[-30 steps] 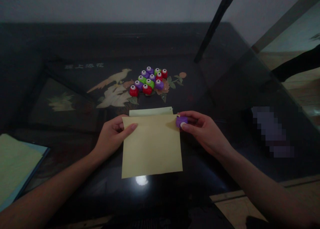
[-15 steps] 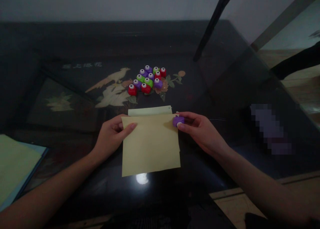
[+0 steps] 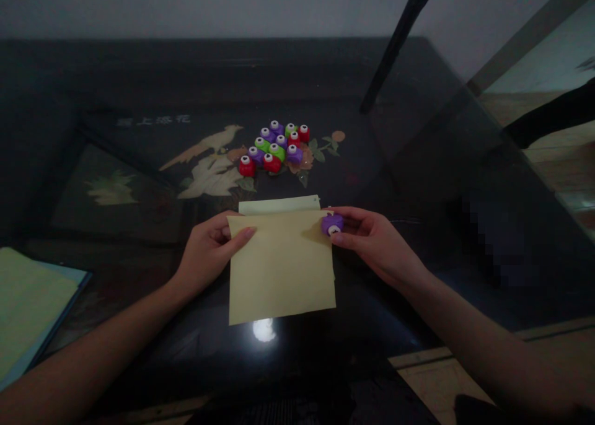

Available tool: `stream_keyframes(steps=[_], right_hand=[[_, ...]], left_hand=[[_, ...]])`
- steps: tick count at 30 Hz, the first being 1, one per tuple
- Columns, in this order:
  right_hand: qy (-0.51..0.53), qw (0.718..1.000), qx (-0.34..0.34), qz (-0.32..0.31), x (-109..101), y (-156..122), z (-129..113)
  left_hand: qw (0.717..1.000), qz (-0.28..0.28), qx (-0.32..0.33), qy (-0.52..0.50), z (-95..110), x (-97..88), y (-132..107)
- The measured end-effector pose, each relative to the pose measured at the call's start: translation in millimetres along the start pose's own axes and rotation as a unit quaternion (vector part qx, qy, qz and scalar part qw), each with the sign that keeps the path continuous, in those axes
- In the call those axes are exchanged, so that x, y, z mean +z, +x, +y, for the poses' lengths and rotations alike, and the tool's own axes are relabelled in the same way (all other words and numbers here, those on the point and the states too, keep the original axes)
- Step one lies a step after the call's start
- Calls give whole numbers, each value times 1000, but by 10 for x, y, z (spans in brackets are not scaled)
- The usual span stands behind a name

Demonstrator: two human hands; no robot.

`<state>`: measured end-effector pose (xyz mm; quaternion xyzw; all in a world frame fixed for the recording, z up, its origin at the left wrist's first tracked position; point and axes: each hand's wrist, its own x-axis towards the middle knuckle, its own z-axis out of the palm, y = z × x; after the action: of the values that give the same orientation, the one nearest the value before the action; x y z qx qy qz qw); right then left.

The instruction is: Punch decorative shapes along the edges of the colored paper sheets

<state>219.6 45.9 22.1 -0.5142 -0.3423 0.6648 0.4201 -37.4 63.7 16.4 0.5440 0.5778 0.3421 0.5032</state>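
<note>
A square sheet of pale yellow paper is held up in front of me. My left hand pinches its upper left edge, thumb on the near face and fingers behind. At the upper right corner sits a small purple craft punch with a white button and a dark mark on it. My right hand grips this punch, its thumb at the lower edge of the button and its fingers behind. Behind the yellow sheet, the top strip of a paler paper shows; the rest of it is hidden.
Several red, green and purple craft punches stand clustered farther back on the dark glossy table, over an inlaid bird and flower picture. At the left edge lie more yellow and bluish sheets. A dark pole rises at the back right.
My right thumb has eased down off the punch's white button, which now shows more of its dark mark. The yellow sheet has shifted very slightly.
</note>
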Motion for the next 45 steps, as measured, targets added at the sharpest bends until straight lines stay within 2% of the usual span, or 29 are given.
stream_keyframes(steps=[12,22,32,45], right_hand=[[13,1000,4,28,13,9,20],[-14,1000,-15,15,-4,13,34],[31,999,6,26,11,28,49],[17,999,9,33,14,29,32]], left_hand=[[1000,3,14,19,-13,4,10],[1000,4,12,14,-17,12,3],[999,0,25,24,-23,2,3],[995,-6,74,60,-90,-9,11]])
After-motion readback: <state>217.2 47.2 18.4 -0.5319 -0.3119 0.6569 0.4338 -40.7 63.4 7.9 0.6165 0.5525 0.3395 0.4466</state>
